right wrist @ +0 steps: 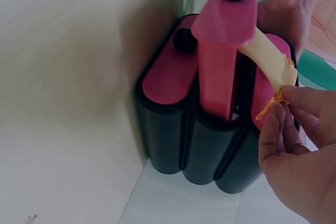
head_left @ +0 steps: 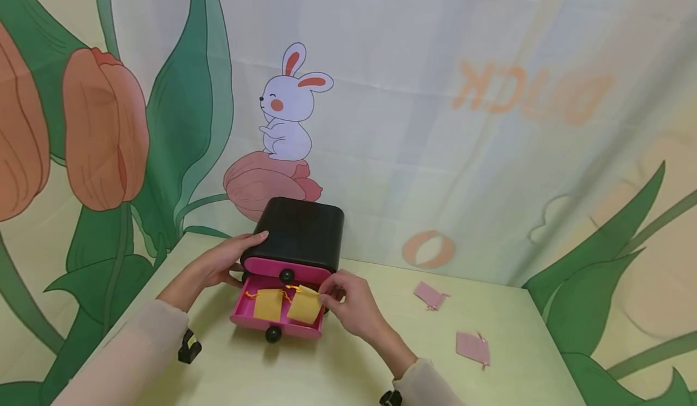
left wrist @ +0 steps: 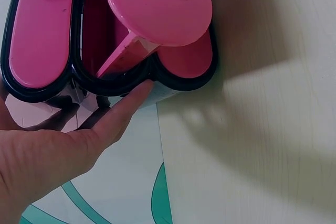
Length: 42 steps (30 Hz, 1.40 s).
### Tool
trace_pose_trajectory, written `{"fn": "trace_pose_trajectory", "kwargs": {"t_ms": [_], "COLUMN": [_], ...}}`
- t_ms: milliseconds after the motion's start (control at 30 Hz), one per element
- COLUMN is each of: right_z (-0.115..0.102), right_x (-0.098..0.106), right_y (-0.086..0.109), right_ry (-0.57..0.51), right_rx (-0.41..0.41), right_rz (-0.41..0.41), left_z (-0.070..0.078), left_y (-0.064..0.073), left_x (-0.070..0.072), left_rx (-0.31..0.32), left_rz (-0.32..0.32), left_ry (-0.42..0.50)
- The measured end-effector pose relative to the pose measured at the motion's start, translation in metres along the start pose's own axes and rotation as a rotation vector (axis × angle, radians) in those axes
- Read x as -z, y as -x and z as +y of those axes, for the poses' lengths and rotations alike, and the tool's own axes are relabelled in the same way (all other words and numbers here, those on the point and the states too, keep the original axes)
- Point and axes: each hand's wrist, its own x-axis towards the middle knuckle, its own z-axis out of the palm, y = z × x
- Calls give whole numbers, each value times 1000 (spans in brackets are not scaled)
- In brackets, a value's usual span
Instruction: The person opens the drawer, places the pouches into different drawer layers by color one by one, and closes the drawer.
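A black drawer box [head_left: 299,227] with pink drawer fronts stands on the table. Its middle pink drawer [head_left: 245,323] is pulled out. Inside that drawer lies a yellow drawstring pouch [head_left: 268,305]. A second yellow pouch [head_left: 305,305] is over the drawer's right part, its corner pinched between thumb and fingers of my right hand [head_left: 353,303]. Its orange cord shows near the fingertips in the right wrist view, where my right hand [right wrist: 307,140] is close by. My left hand [head_left: 222,261] rests along the box's left side; the left wrist view shows its extended thumb [left wrist: 123,111] touching the black edge.
Two pink drawstring pouches, a farther one [head_left: 430,295] and a nearer one [head_left: 472,348], lie on the table [head_left: 523,321] to the right. Behind the box hangs a printed curtain [head_left: 408,121] with a rabbit and tulips. Black round knobs stick out from the drawer fronts.
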Motion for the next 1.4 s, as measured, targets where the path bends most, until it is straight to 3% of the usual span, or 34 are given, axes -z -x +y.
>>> {"fn": "trace_pose_trajectory", "kwargs": {"t_ms": [800, 1033, 1233, 1400], "right_z": [1, 0, -14, -29], "right_x": [-20, -19, -20, -39], "right_y": [-2, 0, 7, 25], "right_ry": [71, 74, -37, -209], "right_rx": [-77, -66, -78, -134], "right_rz": [-51, -36, -27, -128], "left_z": [-1, -1, -1, 1], "left_y": [-2, -1, -1, 1], "left_x": [-1, -1, -1, -1], "left_rx": [-3, 2, 6, 0], "left_rz": [2, 2, 2, 2], "left_ry": [-14, -3, -1, -9]}}
